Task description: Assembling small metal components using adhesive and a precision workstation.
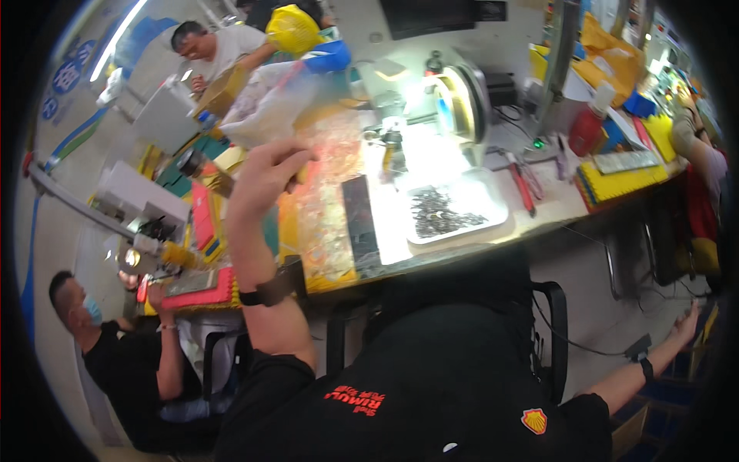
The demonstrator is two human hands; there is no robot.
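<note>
My left hand (265, 175) is raised over the left part of the workbench (327, 208), with its fingers curled in and a black strap round the wrist. A small yellowish spot shows at its fingertips; what it is I cannot make out. Far out to the lower right reaches my right hand (683, 325), its visible fingers stretched out beside dark blue crates or boxes. A white tray (499, 202) holding many thin dark pieces stands on the bench under bright light. Left of it lies a dark flat slab (360, 223).
A machine with a large round wheel (460, 104) stands behind the tray. Red-handled pliers (522, 187) lie to its right. A white plastic bag (262, 104) sits at the back left. Co-workers sit on the left (123, 369), back left and right. Chair armrests flank me.
</note>
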